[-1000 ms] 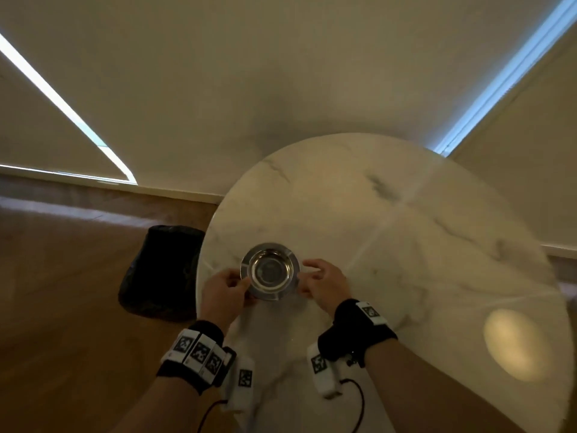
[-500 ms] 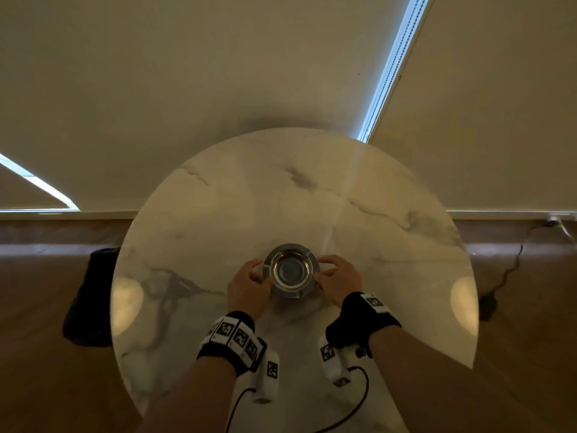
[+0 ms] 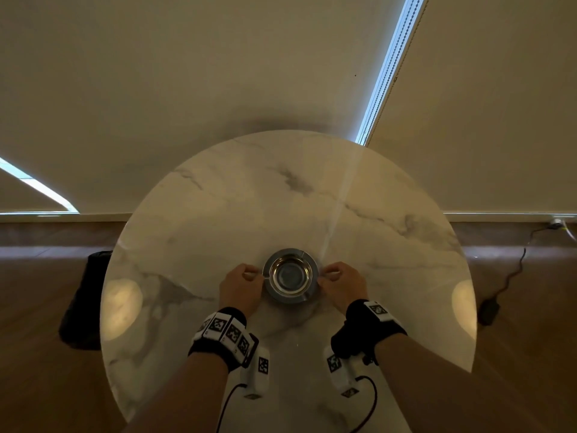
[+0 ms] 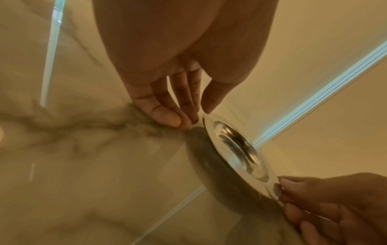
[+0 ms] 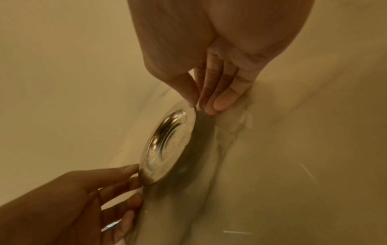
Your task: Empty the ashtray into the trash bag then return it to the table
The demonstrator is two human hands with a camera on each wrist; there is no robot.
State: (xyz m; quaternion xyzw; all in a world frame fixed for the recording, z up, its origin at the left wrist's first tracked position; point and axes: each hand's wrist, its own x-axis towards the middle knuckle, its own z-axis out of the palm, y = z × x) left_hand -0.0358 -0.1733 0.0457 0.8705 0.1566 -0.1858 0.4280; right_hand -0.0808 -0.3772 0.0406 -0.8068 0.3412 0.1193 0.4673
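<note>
A round shiny metal ashtray (image 3: 291, 275) sits low over the middle of the round marble table (image 3: 281, 198); whether it touches the top I cannot tell. Its bowl (image 5: 167, 142) holds only a few specks. My left hand (image 3: 246, 276) pinches the left rim, thumb on top and fingers at the edge (image 4: 188, 119). On the opposite rim my right hand (image 3: 335, 275) pinches the same way, as the right wrist view shows (image 5: 194, 106). The black trash bag (image 3: 84, 295) stands on the floor left of the table, partly hidden by the tabletop.
Wooden floor (image 3: 46, 385) surrounds the table. A black cable and adapter (image 3: 488, 310) lie on the floor at the right. Pale blinds (image 3: 218, 73) hang behind the table. Cables from my wrist cameras trail over the near tabletop.
The ashtray, carried in both hands, has travelled from near the table's left edge by the bag to its middle. My view has turned right, leaving the bag further left.
</note>
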